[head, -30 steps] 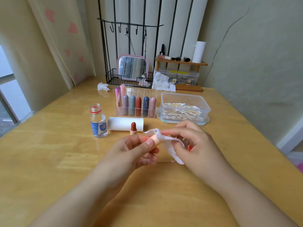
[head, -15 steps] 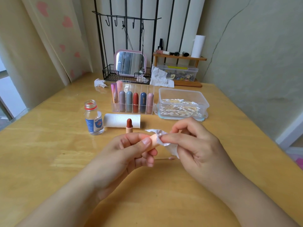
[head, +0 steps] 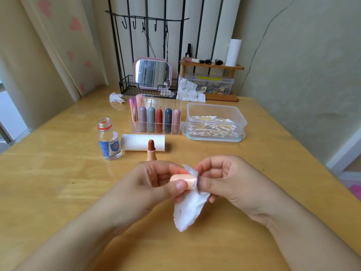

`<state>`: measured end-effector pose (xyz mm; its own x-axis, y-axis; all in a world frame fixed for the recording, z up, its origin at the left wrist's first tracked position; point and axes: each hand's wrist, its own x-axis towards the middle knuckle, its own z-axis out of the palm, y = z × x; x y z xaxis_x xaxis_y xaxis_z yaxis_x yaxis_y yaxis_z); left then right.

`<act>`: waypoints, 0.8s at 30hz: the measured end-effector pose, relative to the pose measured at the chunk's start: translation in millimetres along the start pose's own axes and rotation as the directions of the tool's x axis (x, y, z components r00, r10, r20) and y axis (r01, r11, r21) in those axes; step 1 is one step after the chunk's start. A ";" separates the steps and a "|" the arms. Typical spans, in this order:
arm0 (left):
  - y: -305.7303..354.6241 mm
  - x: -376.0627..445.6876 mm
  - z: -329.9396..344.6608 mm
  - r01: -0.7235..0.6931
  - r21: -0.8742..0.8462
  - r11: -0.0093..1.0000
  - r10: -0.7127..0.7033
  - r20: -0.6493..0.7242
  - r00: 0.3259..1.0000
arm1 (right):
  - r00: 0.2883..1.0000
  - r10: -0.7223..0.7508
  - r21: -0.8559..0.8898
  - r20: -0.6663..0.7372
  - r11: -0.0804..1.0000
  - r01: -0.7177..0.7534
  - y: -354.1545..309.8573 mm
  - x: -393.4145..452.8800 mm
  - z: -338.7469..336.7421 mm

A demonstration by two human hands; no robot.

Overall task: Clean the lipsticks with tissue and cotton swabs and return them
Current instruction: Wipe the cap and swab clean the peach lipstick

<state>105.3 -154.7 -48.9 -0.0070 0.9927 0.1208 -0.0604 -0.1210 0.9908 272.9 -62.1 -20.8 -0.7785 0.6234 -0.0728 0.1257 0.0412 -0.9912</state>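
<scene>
A yellow wooden table (head: 58, 173) fills the view, set into a corner of pale green walls, with a cream curtain (head: 64, 45) printed with pink hearts at the left. Against the back wall stands a black wire rack (head: 148, 55) holding a pink-framed mirror (head: 152, 73), and to its right a small wooden shelf (head: 212, 65) above a clear box of small items. A crumpled tissue (head: 116, 97) lies near the rack.

Mid-table, a clear acrylic organizer (head: 156, 132) holds capped lipsticks upright in its compartments. Just right of it sits a clear plastic tub of cotton swabs (head: 213, 126). In front of the organizer a tissue roll (head: 140, 142) lies on its side, with an uncapped glass bottle (head: 109, 141) to its left. An open lipstick (head: 151, 149) stands upright before the roll, its red bullet pointing up.

Above the table's near middle, the left hand (head: 154, 182) grips a peach lipstick cap (head: 182, 179), its long axis running left to right, the rounded end toward the left palm. Thumb and fingers curl round it. The right hand (head: 224, 180) pinches a white tissue (head: 188, 208) against the cap's right end, its fingers curled close together; the rest of the tissue hangs down, marked with faint red smears.
</scene>
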 end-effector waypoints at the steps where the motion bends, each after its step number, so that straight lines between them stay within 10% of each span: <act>1: -0.7 0.2 0.2 -0.004 0.025 1.000 0.004 0.010 1.000 | 1.000 0.018 -0.044 -0.007 0.999 -0.019 -1.0 -0.6 0.2; 14: -3.1 2.4 0.2 -0.012 0.006 1.000 0.013 -0.101 0.995 | 0.973 -0.149 -0.241 -0.175 0.965 0.104 -3.6 -4.7 14.5; 20: -4.6 1.9 -1.3 -0.193 0.031 0.981 0.195 -0.097 0.976 | 0.991 -0.041 0.017 -0.125 0.999 0.043 -3.3 -3.1 15.1; 24: -2.2 2.6 0.3 -0.084 -0.104 0.991 0.068 -0.146 0.987 | 0.990 -0.067 -0.004 -0.126 0.998 0.067 -5.7 -2.8 14.2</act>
<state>105.7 -151.9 -50.8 -0.1566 0.9715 0.1781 -0.1631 -0.2033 0.9654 265.6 -75.2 -16.5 -0.7012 0.7129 0.0080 0.0758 0.0857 -0.9934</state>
